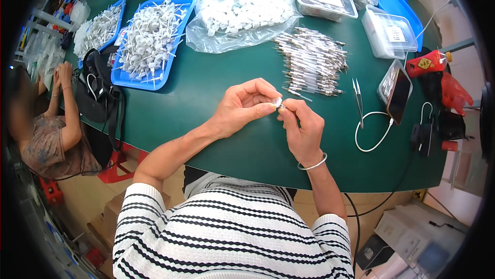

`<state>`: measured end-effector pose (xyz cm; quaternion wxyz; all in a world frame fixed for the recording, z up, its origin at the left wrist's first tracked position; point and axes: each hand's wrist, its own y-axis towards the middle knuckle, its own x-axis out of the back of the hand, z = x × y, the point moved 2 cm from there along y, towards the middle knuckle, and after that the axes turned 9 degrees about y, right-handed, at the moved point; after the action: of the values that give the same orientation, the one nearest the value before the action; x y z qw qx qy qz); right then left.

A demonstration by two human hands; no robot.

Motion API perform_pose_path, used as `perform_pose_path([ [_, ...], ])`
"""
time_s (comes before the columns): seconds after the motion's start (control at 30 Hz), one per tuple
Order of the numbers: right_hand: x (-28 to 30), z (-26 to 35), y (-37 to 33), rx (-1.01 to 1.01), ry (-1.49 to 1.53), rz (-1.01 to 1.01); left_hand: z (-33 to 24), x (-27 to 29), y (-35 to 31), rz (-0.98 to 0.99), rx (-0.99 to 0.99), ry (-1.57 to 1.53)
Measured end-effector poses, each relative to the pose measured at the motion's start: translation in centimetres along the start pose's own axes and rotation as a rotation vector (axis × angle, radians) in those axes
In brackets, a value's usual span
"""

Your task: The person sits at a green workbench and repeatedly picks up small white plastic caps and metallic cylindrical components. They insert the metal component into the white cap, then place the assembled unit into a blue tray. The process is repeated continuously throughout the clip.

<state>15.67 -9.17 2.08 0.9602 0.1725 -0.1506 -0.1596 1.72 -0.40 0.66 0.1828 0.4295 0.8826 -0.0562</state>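
Over the green table [227, 160], my two hands meet at their fingertips. My left hand [238, 109] pinches a small white plastic cap [277, 102] between thumb and index finger. Against its right side, my right hand [303, 128] has thumb and index finger closed on a tiny metallic piece, mostly hidden by the fingertips. Just beyond lies a pile of slim metal pin-like parts [312, 62]. Farther back, a clear plastic bag [203, 39] spills open with many loose white caps [242, 13].
A blue tray [138, 84] holds white caps with metal stems [149, 39]. Clear tubs [322, 0] stand at the back. Tweezers [358, 98], a white cable [363, 149], a phone [399, 97] and a red bottle [427, 64] lie to the right. Another person [56, 134] sits at left.
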Motion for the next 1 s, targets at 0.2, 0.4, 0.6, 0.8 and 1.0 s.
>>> perform_pose_path([
  [0.2,-0.3,-0.1,-0.3,0.067,-0.058,-0.016,0.2,-0.1,-0.1,0.030,-0.059,0.039],
  [0.4,-0.4,-0.6,-0.4,0.097,-0.071,-0.030,0.3,0.1,0.0,0.026,-0.132,0.190],
  [0.6,-0.3,-1.2,0.0,-0.022,0.220,-0.118,-2.1,0.0,0.2,-0.055,-0.076,0.331],
  [0.8,-0.2,-0.9,-0.1,0.175,0.044,-0.139,-1.6,-0.7,-1.5,-0.112,-0.007,0.449],
  [1.0,-0.4,-0.4,-0.2,0.271,-0.069,-0.131,-1.1,-1.2,-1.5,-0.242,0.030,0.360],
])
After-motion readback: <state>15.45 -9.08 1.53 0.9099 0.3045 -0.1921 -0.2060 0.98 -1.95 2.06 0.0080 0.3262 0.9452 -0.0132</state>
